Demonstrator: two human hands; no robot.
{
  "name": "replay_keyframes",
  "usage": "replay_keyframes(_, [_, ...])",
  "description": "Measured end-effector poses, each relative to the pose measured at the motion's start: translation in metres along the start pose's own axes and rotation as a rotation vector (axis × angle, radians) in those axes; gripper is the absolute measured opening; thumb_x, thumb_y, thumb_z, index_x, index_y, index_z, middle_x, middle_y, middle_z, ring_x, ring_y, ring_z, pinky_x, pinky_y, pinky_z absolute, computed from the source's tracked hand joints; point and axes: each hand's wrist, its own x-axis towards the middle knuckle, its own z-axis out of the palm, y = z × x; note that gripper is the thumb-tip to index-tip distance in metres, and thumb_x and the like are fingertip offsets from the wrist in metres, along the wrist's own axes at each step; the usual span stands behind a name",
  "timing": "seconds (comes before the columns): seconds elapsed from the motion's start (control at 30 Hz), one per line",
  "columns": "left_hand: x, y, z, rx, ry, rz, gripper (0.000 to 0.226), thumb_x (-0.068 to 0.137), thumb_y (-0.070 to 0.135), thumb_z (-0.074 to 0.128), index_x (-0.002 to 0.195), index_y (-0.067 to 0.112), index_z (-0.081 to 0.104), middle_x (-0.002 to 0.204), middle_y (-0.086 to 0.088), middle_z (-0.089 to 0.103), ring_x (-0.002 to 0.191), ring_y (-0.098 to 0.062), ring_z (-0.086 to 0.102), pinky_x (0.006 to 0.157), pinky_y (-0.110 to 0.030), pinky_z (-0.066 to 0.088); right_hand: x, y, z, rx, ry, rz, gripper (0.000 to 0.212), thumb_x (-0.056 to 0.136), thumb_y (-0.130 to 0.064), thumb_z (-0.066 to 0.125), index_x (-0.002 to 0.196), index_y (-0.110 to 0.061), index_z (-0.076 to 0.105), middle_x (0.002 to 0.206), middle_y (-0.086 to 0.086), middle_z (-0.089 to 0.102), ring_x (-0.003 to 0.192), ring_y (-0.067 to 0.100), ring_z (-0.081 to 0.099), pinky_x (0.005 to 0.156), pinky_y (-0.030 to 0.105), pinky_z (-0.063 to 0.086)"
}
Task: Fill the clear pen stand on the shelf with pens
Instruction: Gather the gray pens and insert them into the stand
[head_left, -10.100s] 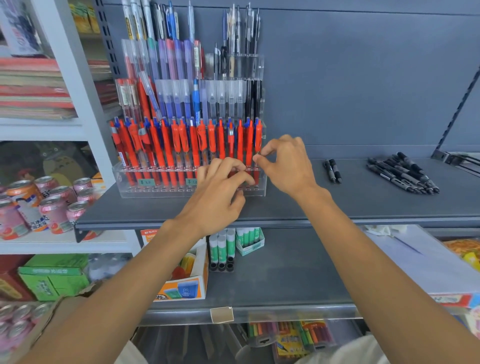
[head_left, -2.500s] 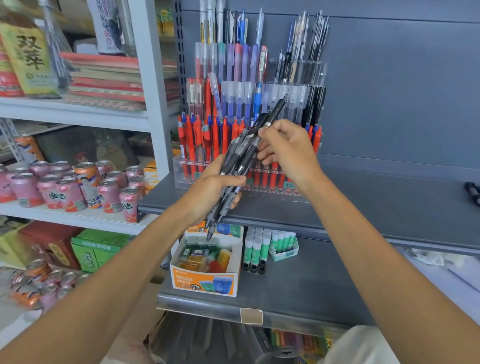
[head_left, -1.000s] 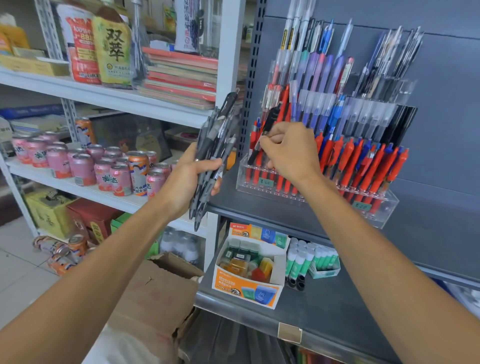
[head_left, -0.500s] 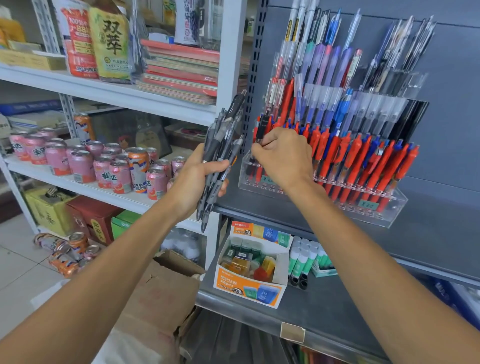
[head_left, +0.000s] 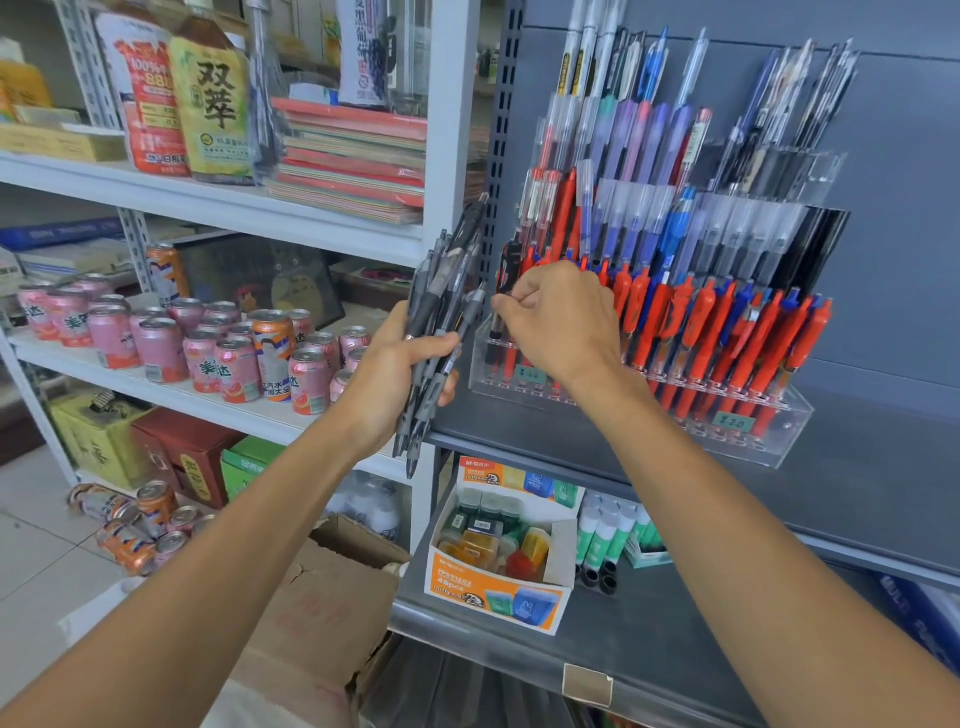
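With right fingers (head_left: 511, 304) pinched on a pen (head_left: 506, 270), seating it at the left end of the stand (head_left: 748, 441) on the shelf (head_left: 857, 499) — clutching a bundle (head_left: 441, 291) in curled left fingers (head_left: 431, 345) — rows looking mostly full, bundle yet to go.

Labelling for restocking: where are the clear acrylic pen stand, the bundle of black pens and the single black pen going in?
Clear acrylic pen stand (head_left: 782, 441): head view, front wall's right end.
Bundle of black pens (head_left: 445, 280): head view, upper barrels.
Single black pen (head_left: 508, 267): head view, clipped top.
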Motion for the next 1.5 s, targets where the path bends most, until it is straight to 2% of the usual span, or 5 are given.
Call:
replay_keyframes(0.3, [-0.002,0.003,0.003,0.013,-0.010,0.014,0.026,0.092,0.002,0.052,0.116,0.011,0.049,0.069,-0.006,0.052,0.052,-0.023,0.044,0.052,-0.032,0.037,-0.008,0.000,0.007,-0.115,-0.033,-0.027,0.030,0.092,-0.039,0.064,0.079,-0.014,0.074,0.079,0.004,0.072,0.081,0.028,0.068,0.075,0.038,0.057])
replay_keyframes(0.57, [-0.006,-0.001,0.005,0.117,0.007,0.007,0.050,0.091,0.011,0.057,0.137,0.015,0.039,0.068,0.002,0.061,0.054,-0.026,0.048,0.055,-0.033,0.041,-0.022,-0.003,-0.006,0.318,0.201,-0.014,0.037,0.092,-0.048,0.058,0.065,-0.024,0.066,0.058,-0.013,0.063,0.059,0.002,0.061,0.071,0.024,0.051])
replay_keyframes(0.73, [-0.010,-0.001,0.015,0.295,0.000,0.014,0.067,0.076,0.043,0.070,0.135,0.034,0.041,0.133,-0.034,0.045,0.124,-0.050,0.044,0.104,-0.058,0.039,-0.025,-0.014,-0.006,0.451,0.138,-0.062,0.045,0.085,-0.053,0.068,0.051,-0.025,0.056,0.045,-0.011,0.055,0.045,0.001,0.053,0.056,0.020,0.045])
replay_keyframes(0.87, [-0.016,0.000,0.022,0.396,-0.023,0.110,0.021,0.096,0.013,0.053,0.112,0.023,0.043,0.075,-0.004,0.055,0.057,-0.014,0.054,0.056,-0.024,0.046,-0.029,-0.015,-0.001,0.523,0.024,0.002,0.043,0.084,-0.047,0.071,0.056,-0.016,0.061,0.050,0.000,0.062,0.047,0.016,0.060,0.054,0.032,0.053])
replay_keyframes(1.5, [-0.012,-0.010,0.024,0.146,0.027,0.068,0.025,0.092,0.003,0.059,0.112,0.007,0.045,0.059,-0.002,0.054,0.051,-0.017,0.048,0.052,-0.025,0.044,-0.021,0.025,-0.034,0.633,0.148,0.056,0.017,0.098,-0.019,0.059,0.101,-0.010,0.045,0.075,-0.002,0.069,0.055,0.005,0.065,0.063,0.032,0.059])
